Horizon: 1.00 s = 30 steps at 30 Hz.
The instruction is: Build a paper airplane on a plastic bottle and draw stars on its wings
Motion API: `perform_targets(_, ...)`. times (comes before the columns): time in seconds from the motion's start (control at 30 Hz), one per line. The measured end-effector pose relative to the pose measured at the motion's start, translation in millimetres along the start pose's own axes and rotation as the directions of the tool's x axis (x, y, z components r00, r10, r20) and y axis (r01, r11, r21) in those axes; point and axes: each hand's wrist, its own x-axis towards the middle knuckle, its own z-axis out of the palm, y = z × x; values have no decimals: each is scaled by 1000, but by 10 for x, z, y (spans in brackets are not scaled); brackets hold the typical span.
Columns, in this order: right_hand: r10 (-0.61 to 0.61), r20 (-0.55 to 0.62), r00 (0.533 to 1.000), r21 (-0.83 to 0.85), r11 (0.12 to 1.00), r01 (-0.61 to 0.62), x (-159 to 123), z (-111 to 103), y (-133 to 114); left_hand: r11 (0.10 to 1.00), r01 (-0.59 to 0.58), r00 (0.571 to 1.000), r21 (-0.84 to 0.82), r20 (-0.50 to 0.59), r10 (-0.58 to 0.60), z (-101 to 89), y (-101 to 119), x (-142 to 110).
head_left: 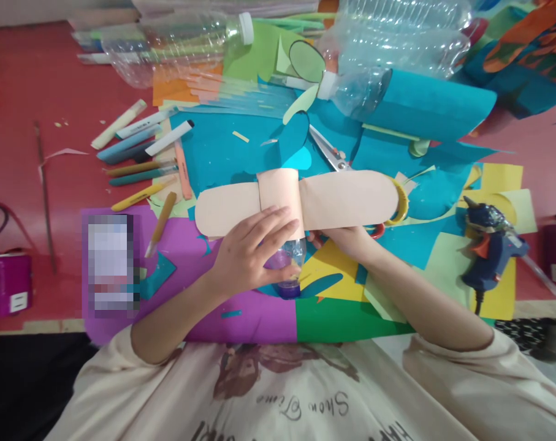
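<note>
We hold the small bottle (292, 286) just below the centre of our view, its purple cap end towards us. Our left hand (252, 252) curls loosely on it, fingers apart on the pale paper band (280, 195), thumb across the bottle. Our right hand (349, 240) is under the pale strip (351, 199) at the band's 3 o'clock; its fingers are partly hidden, so we cannot tell its grip. From the bottle, on the bench (18, 122), the scissors (329, 150) lie at 1 o'clock, markers (135, 146) at 10, glue gun (495, 254) at 3.
</note>
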Motion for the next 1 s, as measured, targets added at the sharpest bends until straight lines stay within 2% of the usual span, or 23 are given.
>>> perform_targets(0.37, 76, -66, 995, -6, 997, -76, -53, 65, -43, 999, 17, 1000, 34, 25, -18, 7, -29, -27)
perform_targets(0.5, 123, -6, 992, -57, 991, -123, -143, 75, -104, 999, 51, 999, -4, 6, -51, 23, -54, -44)
perform_targets(0.63, 194, 69, 979, -30, 981, -192, -177, 134, -135, 995, 94, 996, -30, 13, -94, 30, -50, -48)
perform_targets(0.7, 202, 50, 978, -32, 979, -201, -167, 186, -131, 995, 104, 994, -7, 20, -104, 31, -44, -50)
perform_targets(0.83, 231, -45, 972, -61, 970, -234, -136, 272, -118, 999, 52, 998, -16, 21, -51, 39, -44, -47)
perform_targets(1.0, 263, -35, 964, -17, 964, -264, -130, 285, -149, 998, 39, 998, -43, 58, -37, 53, -56, -29)
